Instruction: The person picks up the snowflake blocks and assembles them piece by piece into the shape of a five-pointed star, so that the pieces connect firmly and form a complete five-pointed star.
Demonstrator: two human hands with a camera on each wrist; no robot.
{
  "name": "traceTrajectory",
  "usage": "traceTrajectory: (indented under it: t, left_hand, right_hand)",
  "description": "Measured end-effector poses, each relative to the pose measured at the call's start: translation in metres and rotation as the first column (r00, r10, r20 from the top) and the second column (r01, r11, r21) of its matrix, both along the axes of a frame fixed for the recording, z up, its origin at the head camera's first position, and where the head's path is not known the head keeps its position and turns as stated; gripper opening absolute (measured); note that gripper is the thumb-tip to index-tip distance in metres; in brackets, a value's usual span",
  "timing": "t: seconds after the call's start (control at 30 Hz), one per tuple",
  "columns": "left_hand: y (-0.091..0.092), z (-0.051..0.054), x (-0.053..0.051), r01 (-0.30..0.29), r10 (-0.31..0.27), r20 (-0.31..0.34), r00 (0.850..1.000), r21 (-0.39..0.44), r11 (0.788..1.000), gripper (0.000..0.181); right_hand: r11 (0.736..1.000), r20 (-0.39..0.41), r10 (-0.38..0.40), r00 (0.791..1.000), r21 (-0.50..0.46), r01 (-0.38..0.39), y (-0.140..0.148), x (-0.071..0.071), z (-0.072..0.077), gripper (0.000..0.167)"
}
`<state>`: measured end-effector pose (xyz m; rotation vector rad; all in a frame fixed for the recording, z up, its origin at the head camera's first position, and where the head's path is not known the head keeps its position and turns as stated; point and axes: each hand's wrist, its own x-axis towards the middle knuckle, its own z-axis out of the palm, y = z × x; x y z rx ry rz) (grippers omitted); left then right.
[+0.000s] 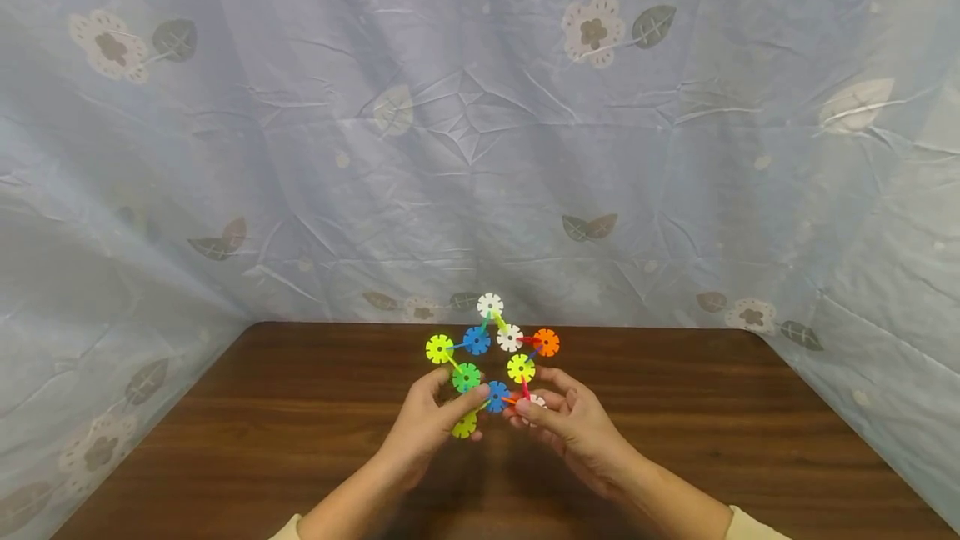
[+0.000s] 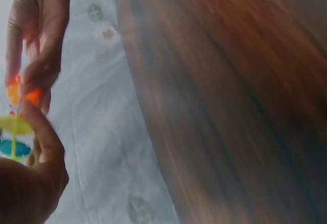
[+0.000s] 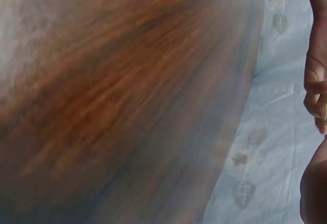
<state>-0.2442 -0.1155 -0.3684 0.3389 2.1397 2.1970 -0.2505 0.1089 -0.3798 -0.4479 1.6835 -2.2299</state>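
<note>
Both hands hold up a star-like ring of notched plastic discs (image 1: 476, 341) in white, blue, green, yellow and orange, joined edge to edge by other discs seen side-on. My left hand (image 1: 429, 419) pinches its lower left, thumb by a green disc (image 1: 466, 377) and a yellow-green disc (image 1: 463, 425). At the lower right my right hand (image 1: 573, 423) grips a white disc (image 1: 537, 403), partly covered by the fingers. A blue disc (image 1: 496, 396) shows between the two thumbs. The left wrist view catches both hands at its left edge, with an orange disc (image 2: 31, 96) between them.
Below the hands lies a dark brown wooden table (image 1: 285, 423). A pale blue-grey curtain (image 1: 465, 190) printed with flowers and leaves hangs behind the table and along both sides.
</note>
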Motion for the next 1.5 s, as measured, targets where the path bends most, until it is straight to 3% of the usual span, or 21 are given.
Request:
traceTrajectory:
  t: [0.1, 0.17, 0.23, 0.3, 0.4, 0.57, 0.73, 0.87, 1.0, 1.03, 1.1, 1.23, 1.3, 1.4, 1.5]
  left_hand:
    - [-0.010, -0.001, -0.002, -0.053, 0.040, -0.147, 0.988, -0.083, 0.995, 0.046]
    - [-0.018, -0.002, -0.004, -0.085, 0.050, -0.266, 0.963, -0.123, 0.989, 0.054]
    - [-0.026, -0.002, -0.007, -0.078, 0.025, -0.363, 0.931, -0.134, 0.988, 0.061]
    - [-0.032, -0.002, -0.009, -0.049, -0.016, -0.422, 0.906, -0.142, 0.989, 0.066]
    - [-0.034, -0.003, -0.011, 0.012, -0.074, -0.451, 0.890, -0.141, 0.990, 0.063]
    - [-0.033, -0.006, -0.013, 0.091, -0.107, -0.439, 0.892, -0.059, 0.994, 0.056]
    - [-0.031, -0.007, -0.014, 0.103, -0.094, -0.389, 0.917, 0.002, 0.995, 0.049]
    - [-0.031, -0.007, -0.013, 0.095, -0.082, -0.336, 0.938, 0.022, 0.995, 0.047]
    - [-0.032, -0.008, -0.011, 0.109, -0.095, -0.275, 0.957, 0.036, 0.993, 0.047]
    - [-0.032, -0.008, -0.011, 0.114, -0.100, -0.262, 0.960, 0.039, 0.993, 0.047]
    - [-0.033, -0.008, -0.010, 0.128, -0.114, -0.246, 0.963, 0.042, 0.991, 0.047]
    - [-0.033, -0.011, -0.011, 0.167, -0.153, -0.237, 0.959, 0.039, 0.985, 0.048]
    - [-0.034, -0.012, -0.012, 0.179, -0.166, -0.233, 0.958, 0.035, 0.983, 0.048]
    - [-0.034, -0.013, -0.013, 0.178, -0.168, -0.236, 0.957, 0.023, 0.984, 0.048]
    - [-0.034, -0.013, -0.014, 0.122, -0.140, -0.314, 0.939, -0.078, 0.989, 0.046]
  right_hand:
    - [1.000, 0.007, -0.008, 1.000, -0.013, 0.008, 0.003, 0.000, 0.001, 0.067]
    - [1.000, 0.015, -0.008, 1.000, -0.017, 0.008, 0.006, 0.001, 0.002, 0.069]
    - [1.000, 0.018, 0.000, 1.000, -0.015, 0.001, 0.008, 0.001, 0.002, 0.071]
    - [1.000, 0.021, 0.010, 1.000, -0.019, -0.009, 0.009, 0.001, 0.002, 0.072]
    - [0.999, 0.013, 0.028, 1.000, -0.023, -0.027, 0.011, 0.002, 0.002, 0.072]
    - [0.999, -0.004, 0.053, 0.999, -0.011, -0.053, 0.011, 0.003, 0.001, 0.066]
    - [0.997, -0.041, 0.073, 0.996, 0.002, -0.073, 0.014, 0.002, -0.001, 0.058]
    - [0.995, -0.115, 0.092, 0.989, 0.032, -0.089, 0.019, -0.001, -0.002, 0.048]
    - [0.992, -0.203, 0.045, 0.978, 0.123, -0.020, 0.028, -0.003, -0.002, 0.047]
    - [0.988, -0.251, 0.028, 0.968, 0.155, 0.012, 0.030, -0.005, -0.002, 0.048]
    - [0.978, -0.391, 0.015, 0.920, 0.197, 0.068, 0.035, -0.010, -0.004, 0.050]
    - [0.960, -0.643, 0.006, 0.766, 0.219, 0.176, 0.043, -0.021, -0.005, 0.050]
    - [0.947, -0.694, 0.003, 0.720, 0.234, 0.221, 0.046, -0.023, -0.003, 0.048]
    - [0.899, -0.752, -0.004, 0.660, 0.286, 0.332, 0.047, -0.024, 0.001, 0.044]
    - [0.848, -0.797, 0.001, 0.604, 0.321, 0.422, 0.049, -0.025, 0.003, 0.038]
